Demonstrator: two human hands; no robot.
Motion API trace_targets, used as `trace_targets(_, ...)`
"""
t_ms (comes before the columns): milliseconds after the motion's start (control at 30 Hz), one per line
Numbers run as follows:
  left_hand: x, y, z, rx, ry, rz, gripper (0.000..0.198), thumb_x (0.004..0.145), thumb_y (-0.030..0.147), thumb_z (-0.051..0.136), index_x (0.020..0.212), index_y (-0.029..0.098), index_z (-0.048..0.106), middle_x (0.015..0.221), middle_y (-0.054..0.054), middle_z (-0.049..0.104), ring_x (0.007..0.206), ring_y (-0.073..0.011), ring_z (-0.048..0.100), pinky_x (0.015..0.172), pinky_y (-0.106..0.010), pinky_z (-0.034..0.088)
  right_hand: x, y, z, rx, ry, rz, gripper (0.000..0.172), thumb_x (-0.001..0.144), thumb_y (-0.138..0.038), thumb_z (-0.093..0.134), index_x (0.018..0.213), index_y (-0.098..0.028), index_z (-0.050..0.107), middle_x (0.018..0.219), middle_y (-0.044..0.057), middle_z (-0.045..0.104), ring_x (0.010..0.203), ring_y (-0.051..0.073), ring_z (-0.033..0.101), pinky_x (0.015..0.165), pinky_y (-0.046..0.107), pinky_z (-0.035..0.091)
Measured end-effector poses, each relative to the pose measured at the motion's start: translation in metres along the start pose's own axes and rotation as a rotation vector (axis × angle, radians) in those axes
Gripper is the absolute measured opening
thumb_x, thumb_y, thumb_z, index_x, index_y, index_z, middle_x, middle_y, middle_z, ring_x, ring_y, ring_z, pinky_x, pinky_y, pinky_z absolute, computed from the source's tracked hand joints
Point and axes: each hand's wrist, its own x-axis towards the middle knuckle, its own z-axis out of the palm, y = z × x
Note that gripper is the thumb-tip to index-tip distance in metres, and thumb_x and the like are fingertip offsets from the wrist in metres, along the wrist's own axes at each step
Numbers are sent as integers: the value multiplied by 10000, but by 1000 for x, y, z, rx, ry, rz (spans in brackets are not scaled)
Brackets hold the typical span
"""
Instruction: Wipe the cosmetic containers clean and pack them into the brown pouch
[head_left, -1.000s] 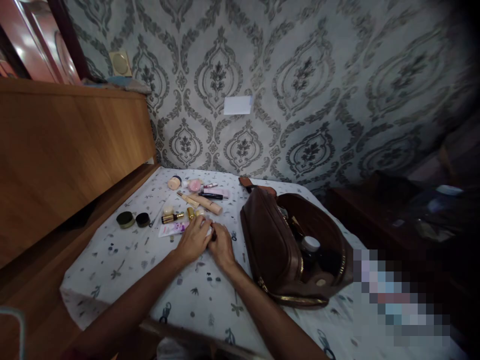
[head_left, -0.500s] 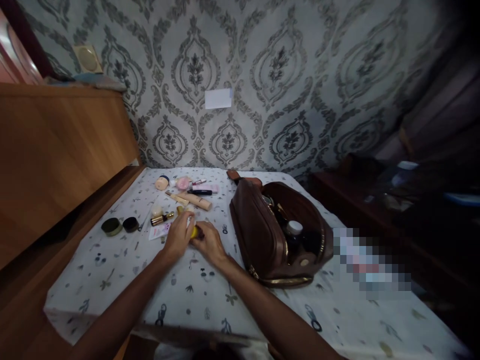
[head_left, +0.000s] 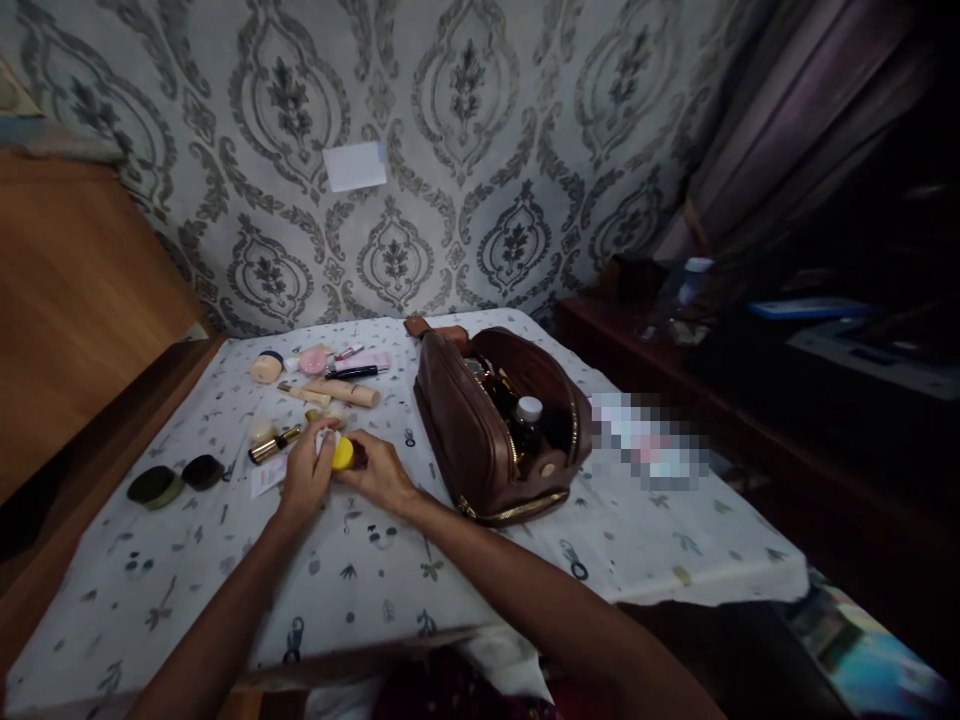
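Observation:
Both hands are together over the table, left of the bag. Between them is a small container with yellow [head_left: 343,453], white and dark brown parts, partly covered by fingers. My left hand [head_left: 306,472] is closed around its white and yellow end. My right hand [head_left: 382,474] grips the dark end. Beside my left hand lie a white tube with pink print [head_left: 266,475] and a gold-and-black lipstick [head_left: 274,445]. A pale round item [head_left: 262,430] sits just behind the lipstick. To the right, an unzipped brown leather bag [head_left: 457,430] holds a dark bottle with a white cap [head_left: 529,408].
Two dark round jars [head_left: 155,487] stand at the left. Farther back lie a beige tube [head_left: 345,391], a black pen-like tube [head_left: 352,372], a pink round item [head_left: 313,360] and a peach round jar [head_left: 266,367]. A wooden cabinet [head_left: 90,320] borders the left side.
The view has swung right, so the table and its items appear farther left. My hands remain together on the container, and more of its yellow part shows.

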Motion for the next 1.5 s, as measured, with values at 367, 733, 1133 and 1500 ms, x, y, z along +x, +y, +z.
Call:
trace_targets(367,-4,12,-1,21,-18,88,434,978,431,351,1180,144,607,1220,-141,660,1163,-270,600,1018,-446,453,3,1,1,289,51,101,565,657,-360,779,1169,-222,585,1018,21,668,818,165,623,768,309,513)
trace_targets(733,-2,13,3,-127,-25,-40,508,957,557,361,1217,192,599,1237,-113,638,1234,-279,549,1107,-478,381,4,-7,2,876,124,300,547,556,-488,843,976,-240,594,956,-5,649,799,167,653,712,317,573)
trace_targets(1133,-3,11,4,-308,-31,-167,591,945,637,318,1191,186,611,1156,-106,675,1152,-248,598,1060,-434,426,2,-15,-2,764,54,348,444,658,-494,776,911,-217,539,633,-67,584,489,75,488,465,184,370)
trace_targets(1500,-3,4,4,-258,-58,-152,570,980,578,260,1259,191,572,1369,-115,576,1319,-242,495,1140,-452,352,-1,-11,-1,366,171,93,405,690,-297,717,1035,-235,515,1006,13,567,853,154,619,738,266,536)
